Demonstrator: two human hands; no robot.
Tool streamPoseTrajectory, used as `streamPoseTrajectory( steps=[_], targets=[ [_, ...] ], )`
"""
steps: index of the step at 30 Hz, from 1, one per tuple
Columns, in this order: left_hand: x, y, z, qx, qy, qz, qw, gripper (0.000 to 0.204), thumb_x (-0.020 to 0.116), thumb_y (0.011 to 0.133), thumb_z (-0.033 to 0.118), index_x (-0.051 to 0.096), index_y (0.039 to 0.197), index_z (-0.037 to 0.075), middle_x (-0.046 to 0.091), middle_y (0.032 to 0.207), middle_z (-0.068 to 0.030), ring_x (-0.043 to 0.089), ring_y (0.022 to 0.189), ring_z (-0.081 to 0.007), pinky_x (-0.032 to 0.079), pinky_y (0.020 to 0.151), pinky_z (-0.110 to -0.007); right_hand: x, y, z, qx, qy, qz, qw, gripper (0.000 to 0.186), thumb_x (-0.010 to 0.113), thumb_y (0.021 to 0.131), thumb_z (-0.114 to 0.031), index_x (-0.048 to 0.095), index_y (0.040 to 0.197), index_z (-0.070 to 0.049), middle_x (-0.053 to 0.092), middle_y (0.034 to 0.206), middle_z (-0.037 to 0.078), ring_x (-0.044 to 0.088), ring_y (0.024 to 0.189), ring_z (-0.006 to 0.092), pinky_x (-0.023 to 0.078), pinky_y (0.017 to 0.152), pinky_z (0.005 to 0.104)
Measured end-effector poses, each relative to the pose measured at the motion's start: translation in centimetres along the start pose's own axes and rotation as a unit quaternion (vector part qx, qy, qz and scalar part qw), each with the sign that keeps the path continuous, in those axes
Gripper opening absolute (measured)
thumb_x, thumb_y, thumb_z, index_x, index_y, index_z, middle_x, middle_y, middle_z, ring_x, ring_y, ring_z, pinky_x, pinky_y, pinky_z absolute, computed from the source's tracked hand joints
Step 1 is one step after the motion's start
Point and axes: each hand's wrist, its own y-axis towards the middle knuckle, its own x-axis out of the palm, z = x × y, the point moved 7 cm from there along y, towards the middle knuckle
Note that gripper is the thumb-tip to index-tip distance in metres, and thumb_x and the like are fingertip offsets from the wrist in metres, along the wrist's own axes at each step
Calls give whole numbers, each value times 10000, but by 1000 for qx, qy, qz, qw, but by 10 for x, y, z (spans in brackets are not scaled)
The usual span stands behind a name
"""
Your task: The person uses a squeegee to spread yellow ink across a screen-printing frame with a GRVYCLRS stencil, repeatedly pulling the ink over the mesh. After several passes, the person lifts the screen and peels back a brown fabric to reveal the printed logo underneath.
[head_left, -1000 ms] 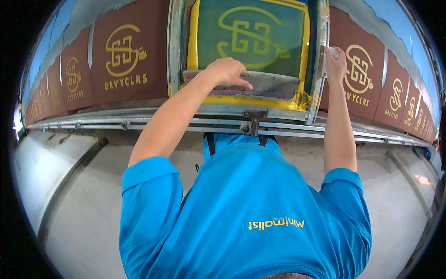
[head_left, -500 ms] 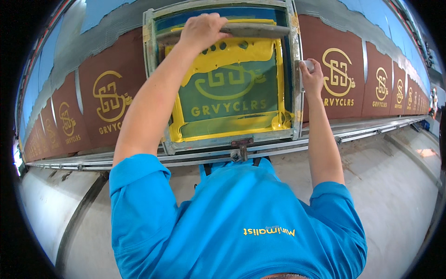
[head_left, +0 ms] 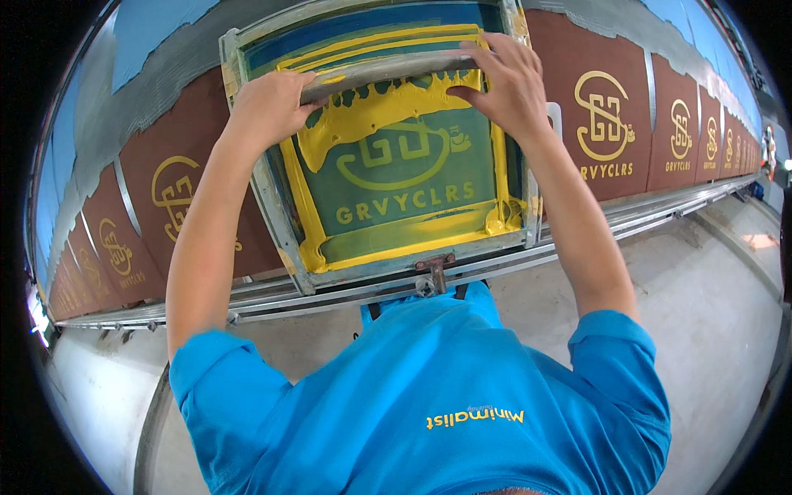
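A silk screen in a metal frame (head_left: 533,223) bears a green stencil (head_left: 396,165) with yellow ink (head_left: 338,120) along its edges and in a thick band across the upper part. Across that band lies a long grey squeegee (head_left: 384,68). My left hand (head_left: 268,107) is closed on its left end, fingers wrapped over it. My right hand (head_left: 507,82) grips the right end, fingertips on the blade and thumb below. A pale handle (head_left: 554,120) on the frame's right side is just right of my right wrist.
Brown printed panels (head_left: 619,148) with yellow designs run along a long table to both sides, with grey and blue sheet (head_left: 144,41) behind them. A metal rail (head_left: 631,228) with a clamp (head_left: 435,266) runs along the near edge, above a pale floor (head_left: 701,330).
My right hand has left the side handle and taken hold of the squeegee. The squeegee moved from the screen's lower part to its upper part. The screen appears shifted leftward in view.
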Motion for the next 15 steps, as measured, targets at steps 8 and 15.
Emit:
streamPoseTrajectory(
  steps=[8, 15],
  targets=[
    [1, 40, -37, -46, -30, -23, 998, 438, 694, 935, 512, 790, 975, 87, 756, 846, -165, 733, 860, -372, 598, 788, -485, 48, 82, 31, -8, 49, -147, 988, 332, 799, 776, -421, 737, 816, -97, 736, 858, 150, 718, 896, 366, 556, 795, 493],
    [34, 59, -49, -76, -40, 3, 996, 530, 740, 860, 607, 785, 925, 83, 755, 873, -158, 726, 883, -365, 567, 781, -481, 85, 74, 33, 51, -57, -207, 975, 313, 823, 756, -375, 762, 887, -97, 753, 921, 143, 721, 924, 356, 544, 830, 486]
  ],
)
